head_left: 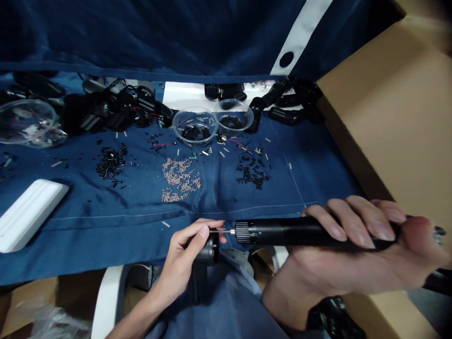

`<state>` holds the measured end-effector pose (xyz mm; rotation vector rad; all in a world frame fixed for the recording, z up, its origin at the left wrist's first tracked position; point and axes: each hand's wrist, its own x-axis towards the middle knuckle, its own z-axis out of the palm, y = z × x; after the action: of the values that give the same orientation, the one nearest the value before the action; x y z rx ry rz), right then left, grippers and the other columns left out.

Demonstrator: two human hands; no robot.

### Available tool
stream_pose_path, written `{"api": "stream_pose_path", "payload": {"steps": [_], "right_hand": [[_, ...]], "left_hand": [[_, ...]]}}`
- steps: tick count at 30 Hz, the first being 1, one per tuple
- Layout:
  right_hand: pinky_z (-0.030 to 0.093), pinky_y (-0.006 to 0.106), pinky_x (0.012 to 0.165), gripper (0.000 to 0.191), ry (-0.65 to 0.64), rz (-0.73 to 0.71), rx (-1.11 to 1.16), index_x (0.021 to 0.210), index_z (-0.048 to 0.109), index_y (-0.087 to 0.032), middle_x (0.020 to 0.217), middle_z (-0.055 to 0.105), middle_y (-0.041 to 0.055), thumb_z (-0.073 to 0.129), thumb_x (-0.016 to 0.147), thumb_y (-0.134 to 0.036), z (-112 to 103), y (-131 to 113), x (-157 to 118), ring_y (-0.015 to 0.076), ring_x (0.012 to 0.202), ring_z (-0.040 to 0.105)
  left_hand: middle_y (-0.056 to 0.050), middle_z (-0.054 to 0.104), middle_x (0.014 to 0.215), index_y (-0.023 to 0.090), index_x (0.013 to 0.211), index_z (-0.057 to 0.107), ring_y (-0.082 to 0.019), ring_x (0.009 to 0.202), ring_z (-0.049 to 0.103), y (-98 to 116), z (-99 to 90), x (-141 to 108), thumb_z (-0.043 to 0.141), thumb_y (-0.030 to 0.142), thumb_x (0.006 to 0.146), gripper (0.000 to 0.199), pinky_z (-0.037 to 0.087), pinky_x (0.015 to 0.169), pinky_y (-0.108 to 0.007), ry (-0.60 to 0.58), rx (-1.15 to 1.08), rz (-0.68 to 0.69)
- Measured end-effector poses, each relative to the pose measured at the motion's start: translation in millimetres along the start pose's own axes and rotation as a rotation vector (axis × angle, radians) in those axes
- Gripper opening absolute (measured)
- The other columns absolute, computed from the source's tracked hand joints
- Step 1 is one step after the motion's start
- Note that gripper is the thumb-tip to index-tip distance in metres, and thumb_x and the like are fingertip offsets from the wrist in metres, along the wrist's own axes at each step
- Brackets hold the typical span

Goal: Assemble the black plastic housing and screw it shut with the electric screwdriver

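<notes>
My right hand (pixel 356 235) is wrapped round a black electric screwdriver (pixel 278 231), held level with its bit pointing left. The thin bit (pixel 222 231) reaches to the fingertips of my left hand (pixel 190 247). Those fingers are closed on a black plastic housing (pixel 208 249) with a round open end, held over my lap in front of the table edge. Whether a screw sits at the bit's tip is too small to tell. Copper-coloured screws (pixel 180 179) lie spread on the blue cloth (pixel 219 197) beyond my hands.
Small black parts lie in piles at left (pixel 111 165) and right (pixel 253 172). Clear plastic bowls (pixel 195 127) with small parts stand behind. Black housings (pixel 116 106) crowd the back. A white box-like object (pixel 31 212) lies at left; a tall cardboard box (pixel 395 113) stands at right.
</notes>
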<state>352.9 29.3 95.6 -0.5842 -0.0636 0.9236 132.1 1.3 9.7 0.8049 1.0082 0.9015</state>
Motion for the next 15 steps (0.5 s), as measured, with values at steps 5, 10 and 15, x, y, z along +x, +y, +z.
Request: {"api": "stream_pose_path", "payload": {"steps": [5, 10, 15], "right_hand": [[0.029, 0.016, 0.031, 0.018, -0.040, -0.037, -0.007, 0.067, 0.049, -0.020, 0.047, 0.051, -0.0131, 0.067, 0.065, -0.026, 0, 2, -1, -0.0005, 0.032, 0.038], [0.034, 0.016, 0.038, 0.013, -0.075, -0.024, -0.076, 0.070, 0.054, -0.021, 0.050, 0.053, -0.0125, 0.064, 0.074, -0.027, -2, 1, -6, 0.0004, 0.037, 0.043], [0.029, 0.021, 0.027, 0.025, -0.207, -0.140, -0.186, 0.064, 0.055, -0.021, 0.045, 0.042, -0.0146, 0.077, 0.057, -0.030, -14, 1, 3, 0.0024, 0.028, 0.030]], "left_hand": [[-0.007, 0.075, 0.106, 0.020, 0.090, 0.083, -0.020, 0.086, 0.073, 3, 1.6, 3, 0.067, 0.037, 0.098, 0.024, 0.054, 0.075, -0.027, 0.042, -0.035, 0.018], [-0.009, 0.077, 0.100, 0.017, 0.094, 0.083, -0.021, 0.086, 0.072, 3, 5.1, 3, 0.069, 0.041, 0.096, 0.028, 0.053, 0.069, -0.025, 0.098, -0.044, -0.040], [-0.008, 0.078, 0.091, 0.016, 0.098, 0.083, -0.019, 0.079, 0.070, 4, 11.9, 2, 0.074, 0.046, 0.091, 0.032, 0.052, 0.066, -0.024, 0.171, -0.094, -0.084]]}}
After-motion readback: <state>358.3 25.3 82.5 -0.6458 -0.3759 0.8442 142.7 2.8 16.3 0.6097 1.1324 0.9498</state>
